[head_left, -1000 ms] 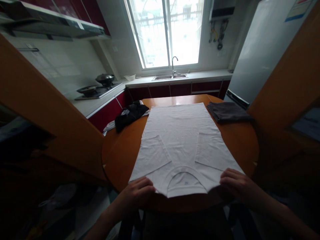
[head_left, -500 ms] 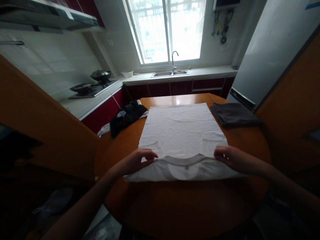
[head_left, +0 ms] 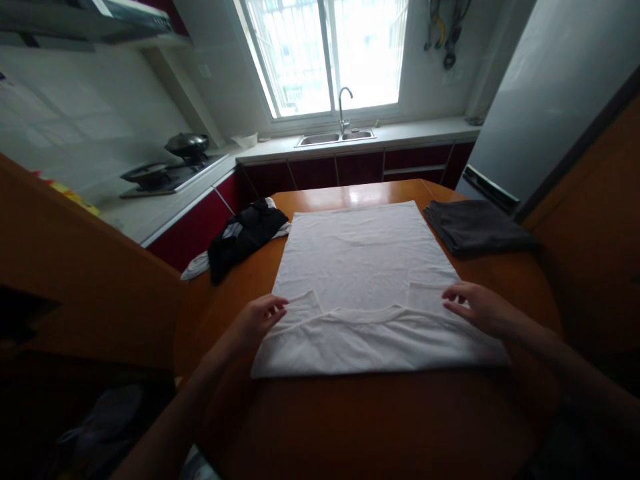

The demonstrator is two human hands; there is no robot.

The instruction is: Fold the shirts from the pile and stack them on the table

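Note:
A white T-shirt [head_left: 360,253] lies spread on the wooden table [head_left: 350,420], its neckline towards me. The near part is folded over, with the collar edge across the middle and a sleeve showing on each side. My left hand [head_left: 260,319] is at the shirt's left edge beside the left sleeve, fingers loosely bent and apart from the thumb. Over by the right sleeve, my right hand [head_left: 477,308] has its fingers parted and holds nothing. Whether the fingertips touch the cloth is hard to tell.
A crumpled black garment [head_left: 247,233] lies at the table's left edge. Folded dark grey cloth [head_left: 480,228] sits at the right. Beyond are a sink [head_left: 320,139], a stove with pans [head_left: 150,175] and a refrigerator [head_left: 530,113].
Both hands have let go of the shirt's shoulder edge and moved outward. The lifted collar part now lies flatter, and the inside of the neck no longer shows. The view has shifted slightly.

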